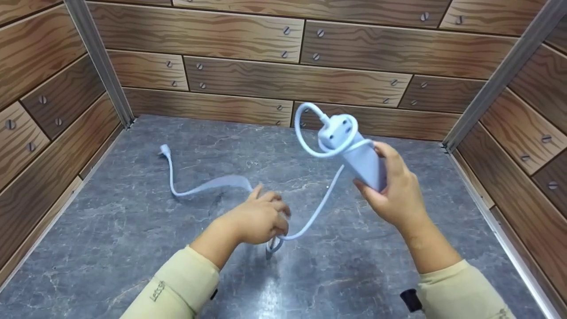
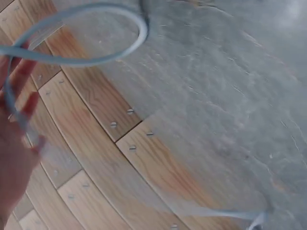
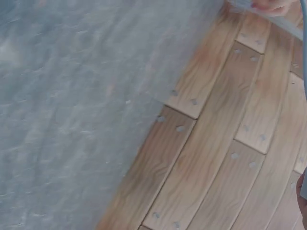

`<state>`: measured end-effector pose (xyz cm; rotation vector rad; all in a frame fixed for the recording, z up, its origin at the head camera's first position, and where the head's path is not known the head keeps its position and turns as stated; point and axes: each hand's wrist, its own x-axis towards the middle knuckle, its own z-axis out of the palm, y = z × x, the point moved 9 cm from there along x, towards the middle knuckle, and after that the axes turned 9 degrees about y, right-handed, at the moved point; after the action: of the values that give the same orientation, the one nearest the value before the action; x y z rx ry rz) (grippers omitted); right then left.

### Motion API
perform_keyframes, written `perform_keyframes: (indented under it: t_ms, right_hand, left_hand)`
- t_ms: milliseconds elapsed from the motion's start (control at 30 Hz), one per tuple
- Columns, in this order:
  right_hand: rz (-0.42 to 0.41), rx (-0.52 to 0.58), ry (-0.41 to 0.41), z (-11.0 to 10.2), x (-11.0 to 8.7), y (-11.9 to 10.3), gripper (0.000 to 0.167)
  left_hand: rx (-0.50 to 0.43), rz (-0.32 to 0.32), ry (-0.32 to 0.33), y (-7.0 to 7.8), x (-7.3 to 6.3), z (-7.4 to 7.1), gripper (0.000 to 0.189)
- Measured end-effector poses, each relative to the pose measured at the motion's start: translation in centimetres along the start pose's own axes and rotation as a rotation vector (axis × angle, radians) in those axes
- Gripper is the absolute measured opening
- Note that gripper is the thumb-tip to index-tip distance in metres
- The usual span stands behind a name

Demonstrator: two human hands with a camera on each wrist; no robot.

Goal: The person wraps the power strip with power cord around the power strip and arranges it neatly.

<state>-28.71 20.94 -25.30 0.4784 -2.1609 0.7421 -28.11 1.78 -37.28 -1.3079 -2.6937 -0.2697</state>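
My right hand [image 1: 401, 190] grips the body of a white power strip [image 1: 365, 164] and holds it above the floor, tilted, with socket holes visible at its upper end. A white power cord [image 1: 316, 212] leaves that end, loops around it, and runs down to my left hand [image 1: 261, 217]. Loosely curled fingers of the left hand hold the cord, which crosses the palm in the left wrist view and makes a loop [image 2: 96, 61] beyond it. Past the hand, the cord blurs and runs left to a white plug [image 1: 165, 150]. Only a sliver of the right hand [image 3: 302, 206] shows in the right wrist view.
A grey marbled surface [image 1: 133, 221] lies under both hands. Wood-plank-patterned walls [image 1: 248, 71] enclose it at the back and both sides, with metal strips [image 1: 99, 62] at the corners.
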Motion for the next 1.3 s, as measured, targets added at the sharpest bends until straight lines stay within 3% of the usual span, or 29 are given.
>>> perform_keyframes:
  t_ms: [67, 133, 200, 267, 367, 433, 600, 667, 767, 933, 1100, 1200, 1300]
  right_hand:
    - [-0.013, 0.007, 0.007, -0.1, 0.3, -0.6, 0.072]
    - [-0.021, -0.003, 0.006, 0.0, 0.5, -1.0, 0.071]
    - [-0.011, -0.012, 0.004, 0.1, 0.5, -1.0, 0.072]
    - [0.015, -0.015, 0.009, 0.1, 0.6, -0.8, 0.072]
    - [0.065, -0.012, 0.017, 0.1, 0.7, -0.3, 0.071]
    - [0.089, -0.012, 0.020, 0.2, 0.7, 0.0, 0.071]
    - [0.110, -0.031, 0.021, 0.0, 0.9, 0.3, 0.072]
    - [0.114, -0.043, 0.021, 0.0, 1.0, 0.4, 0.072]
    - [0.124, -0.066, 0.022, -0.1, 1.0, 0.7, 0.072]
    - [0.168, -0.102, 0.027, 0.0, 0.9, 1.8, 0.070]
    - [0.218, -0.120, 0.029, 0.2, 0.6, 2.9, 0.068]
    - [0.256, -0.123, 0.039, 0.2, 0.5, 3.6, 0.068]
    - [0.299, -0.114, 0.028, 0.3, 0.4, 4.1, 0.069]
  left_hand:
    - [-0.104, -0.095, -0.064, -0.9, -0.1, 0.7, 0.023]
    - [-0.211, -0.166, -0.076, -1.6, -0.3, 1.4, 0.031]
    - [-0.312, -0.210, -0.029, -2.0, -0.4, 1.9, 0.035]
    - [-0.352, -0.235, 0.069, -2.3, -0.5, 2.0, 0.031]
    - [-0.300, -0.275, 0.223, -2.6, -0.6, 2.0, 0.020]
    - [-0.228, -0.312, 0.309, -2.7, -0.6, 1.8, 0.024]
    - [-0.174, -0.374, 0.457, -2.2, -0.4, 1.5, 0.015]
    - [-0.207, -0.406, 0.501, -2.2, -0.4, 1.4, 0.042]
    - [-0.280, -0.474, 0.531, -2.6, -0.5, 1.5, 0.079]
    - [-0.403, -0.585, 0.517, -3.0, -0.9, 1.9, 0.100]
    - [-0.421, -0.695, 0.523, -3.2, -1.3, 2.1, 0.090]
    - [-0.341, -0.723, 0.538, -3.7, -1.7, 1.8, 0.071]
    - [-0.245, -0.710, 0.573, -4.5, -2.2, 1.1, 0.053]
